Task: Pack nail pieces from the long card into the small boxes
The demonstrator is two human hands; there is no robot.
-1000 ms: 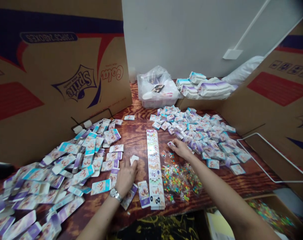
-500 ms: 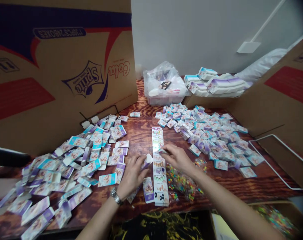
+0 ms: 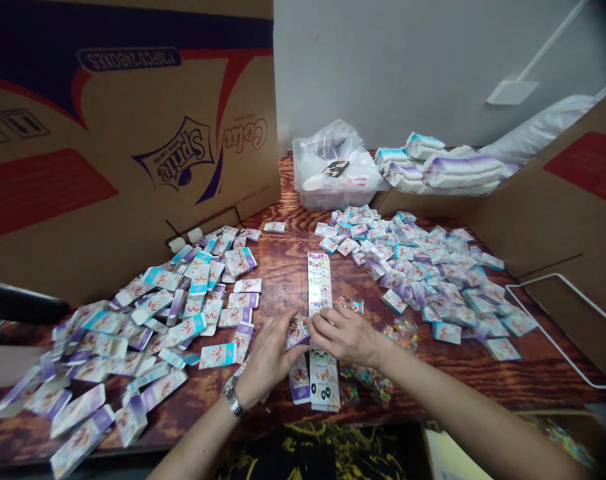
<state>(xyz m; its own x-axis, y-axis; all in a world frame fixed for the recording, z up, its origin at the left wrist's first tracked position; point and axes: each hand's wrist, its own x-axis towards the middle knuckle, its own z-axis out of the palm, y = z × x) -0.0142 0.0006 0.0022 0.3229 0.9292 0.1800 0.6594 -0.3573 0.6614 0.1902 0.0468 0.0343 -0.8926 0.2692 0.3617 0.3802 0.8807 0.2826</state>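
My left hand (image 3: 269,355), with a metal watch at the wrist, is closed around a small purple-and-white carton (image 3: 295,333). Against the carton's right end, the fingers of my right hand (image 3: 347,335) are bunched together; what they pinch is hidden. Beneath both hands runs a long printed paper strip (image 3: 319,277) with rows of small coloured pictures. Another purple-and-white carton (image 3: 299,385) lies beside the strip's near end. Clear packets of colourful small pieces (image 3: 370,379) lie under and beside my right forearm, and one small packet (image 3: 357,305) shows just beyond that hand.
Many loose cartons (image 3: 183,327) are heaped on the left, and filled-looking ones (image 3: 423,267) on the right. Large cardboard boxes (image 3: 133,167) stand at both sides. A bagged plastic tub (image 3: 337,198) and wrapped packs (image 3: 463,172) sit at the back. Another person's forearm (image 3: 13,365) enters at left.
My right hand has come left from above the strip to the carton's end. My left hand still holds the carton, now tilted differently. The whole view has shifted slightly.
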